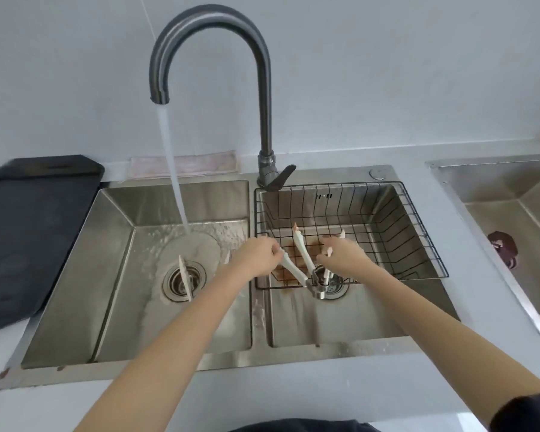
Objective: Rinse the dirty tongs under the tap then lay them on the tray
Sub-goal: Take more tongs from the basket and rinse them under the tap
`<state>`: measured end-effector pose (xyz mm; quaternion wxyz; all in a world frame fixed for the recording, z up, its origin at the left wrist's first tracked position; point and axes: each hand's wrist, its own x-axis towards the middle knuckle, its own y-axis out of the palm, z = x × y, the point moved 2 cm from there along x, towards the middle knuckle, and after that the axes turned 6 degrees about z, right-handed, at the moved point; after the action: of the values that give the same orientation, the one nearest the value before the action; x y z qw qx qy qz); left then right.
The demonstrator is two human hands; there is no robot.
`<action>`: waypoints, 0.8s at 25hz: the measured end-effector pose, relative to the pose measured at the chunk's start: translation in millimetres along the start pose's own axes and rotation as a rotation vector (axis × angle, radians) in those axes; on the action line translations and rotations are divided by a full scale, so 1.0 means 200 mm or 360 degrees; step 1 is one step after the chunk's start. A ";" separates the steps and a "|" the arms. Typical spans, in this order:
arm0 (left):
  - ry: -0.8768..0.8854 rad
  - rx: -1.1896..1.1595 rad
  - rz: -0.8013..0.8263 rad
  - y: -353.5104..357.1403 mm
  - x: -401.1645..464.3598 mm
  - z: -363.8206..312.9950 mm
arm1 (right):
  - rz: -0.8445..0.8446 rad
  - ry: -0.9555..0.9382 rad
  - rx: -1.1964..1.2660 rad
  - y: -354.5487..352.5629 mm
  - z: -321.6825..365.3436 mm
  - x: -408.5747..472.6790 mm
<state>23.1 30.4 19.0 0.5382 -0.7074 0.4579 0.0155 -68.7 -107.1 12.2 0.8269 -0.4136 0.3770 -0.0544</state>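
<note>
A pair of tongs [303, 257] with white arms and a metal hinge sits over the right basin, inside the front of the black wire basket [418, 232]. The arms are spread in a V and the hinge is low, near the drain. My left hand [256, 257] pinches the left arm of the tongs. My right hand [340, 255] curls round white pieces on the right side; what they belong to is partly hidden. The grey tap [262, 73] runs a stream of water [172, 169] into the left basin, apart from the tongs. The black tray [28, 229] lies left of the sink.
A white utensil [184, 279] stands on the left basin's drain. Brown residue [293, 272] stains the right basin floor under the basket. A folded cloth [184, 165] lies behind the sink. A second sink [512, 213] at right holds a dark object [502, 247].
</note>
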 end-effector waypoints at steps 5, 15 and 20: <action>-0.0202 -0.0039 0.0090 0.19 0.05 -0.11 | 0.0109 0.0078 -0.0091 0.06 -0.09 0.04; -0.0380 -0.0826 -0.0044 0.27 0.06 -0.15 | 0.0071 0.0131 -0.0107 0.07 -0.06 0.02; -0.0395 -0.1100 -0.0139 0.21 0.03 -0.13 | -0.0005 0.0091 0.0080 0.04 -0.03 -0.01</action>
<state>-13.9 5.5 -4.6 0.3191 -0.8591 0.3261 0.2320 -76.7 -105.2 5.9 0.8259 -0.3917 0.3983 -0.0768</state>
